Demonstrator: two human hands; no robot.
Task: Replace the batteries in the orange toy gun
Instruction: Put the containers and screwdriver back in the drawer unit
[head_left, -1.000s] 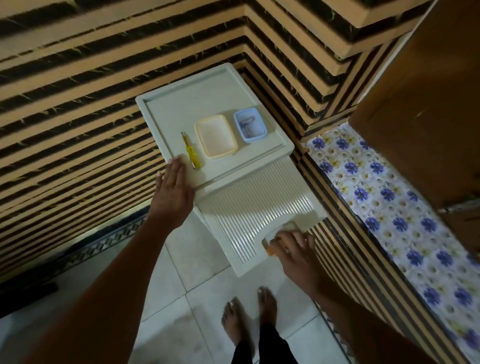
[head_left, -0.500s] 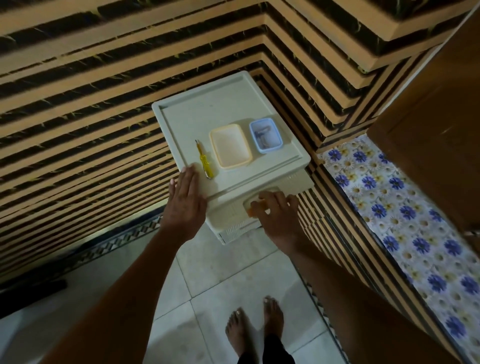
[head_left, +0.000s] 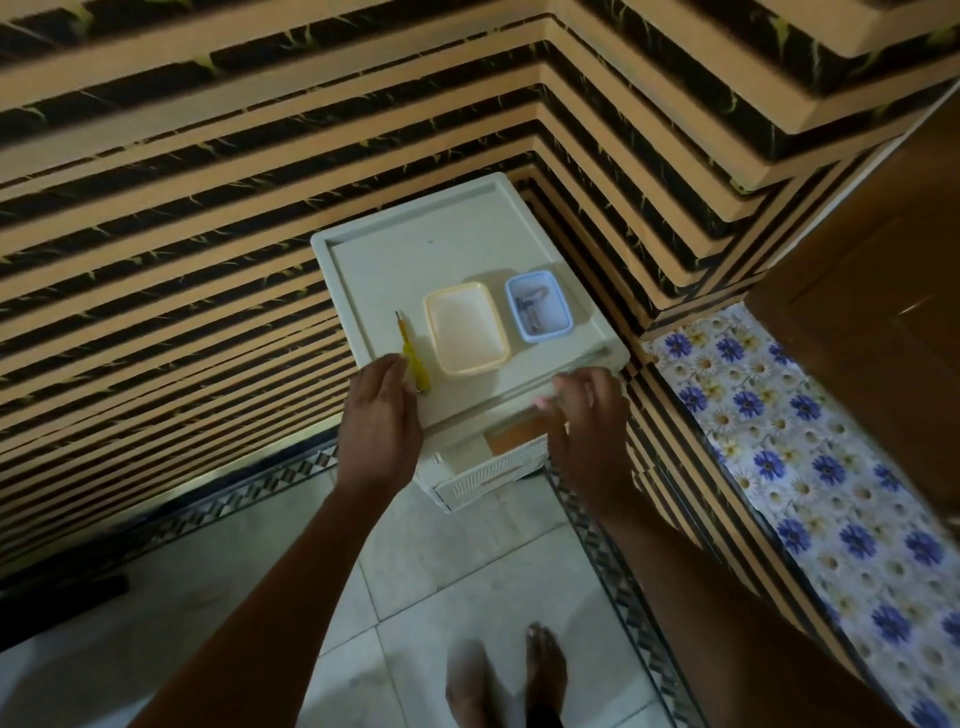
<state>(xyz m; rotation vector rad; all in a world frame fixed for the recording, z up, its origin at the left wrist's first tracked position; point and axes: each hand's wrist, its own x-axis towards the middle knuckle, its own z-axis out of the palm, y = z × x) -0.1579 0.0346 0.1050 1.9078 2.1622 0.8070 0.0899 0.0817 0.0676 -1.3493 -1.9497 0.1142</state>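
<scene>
No orange toy gun is in view. A white plastic drawer cabinet (head_left: 467, 249) stands in the corner. On its top lie a yellow screwdriver (head_left: 413, 353), an empty cream tray (head_left: 465, 327) and a small blue tray (head_left: 540, 306) with small dark items inside. My left hand (head_left: 382, 415) rests flat on the top's front left edge, its fingers beside the screwdriver handle. My right hand (head_left: 587, 415) is at the top's front right edge with relaxed fingers and holds nothing. The top drawer (head_left: 488, 478) is pushed in, with an orange patch (head_left: 514, 439) in its handle recess.
Striped orange and black walls close in behind and to the right of the cabinet. A surface with a blue flower pattern (head_left: 810, 467) runs along the right, beside a brown wooden door (head_left: 872, 291). My bare feet (head_left: 504, 680) stand on pale floor tiles.
The long drawer that my right hand had pulled out has slid back into the cabinet. My right hand has left the handle and risen to the top's front edge.
</scene>
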